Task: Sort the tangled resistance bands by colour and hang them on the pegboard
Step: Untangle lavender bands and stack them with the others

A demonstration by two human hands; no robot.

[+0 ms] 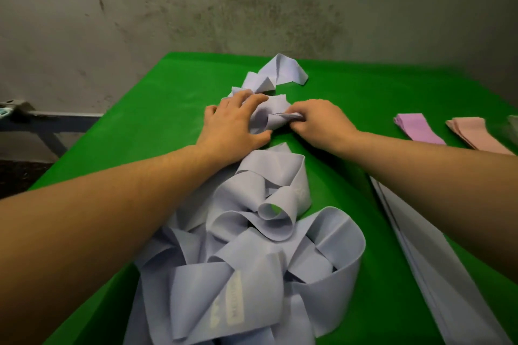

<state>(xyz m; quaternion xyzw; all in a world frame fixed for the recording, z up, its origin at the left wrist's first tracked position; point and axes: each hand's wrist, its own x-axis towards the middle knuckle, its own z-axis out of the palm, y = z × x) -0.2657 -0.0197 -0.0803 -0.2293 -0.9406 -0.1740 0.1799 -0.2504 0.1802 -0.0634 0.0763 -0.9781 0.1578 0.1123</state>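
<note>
A green counter is filling most of the frame. A tangled pile of pale lilac bands is running up its centre. At upper centre, the left hand is pressing flat, its grip wide, while the right hand is pinching a band fold. At right are lying a straightened lilac band, a pink band and a peach band.

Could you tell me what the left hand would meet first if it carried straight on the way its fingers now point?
Probably the folded far end of the pale lilac band: the left hand points away and slightly rightward, resting on the band, with green tabletop beyond.
</note>
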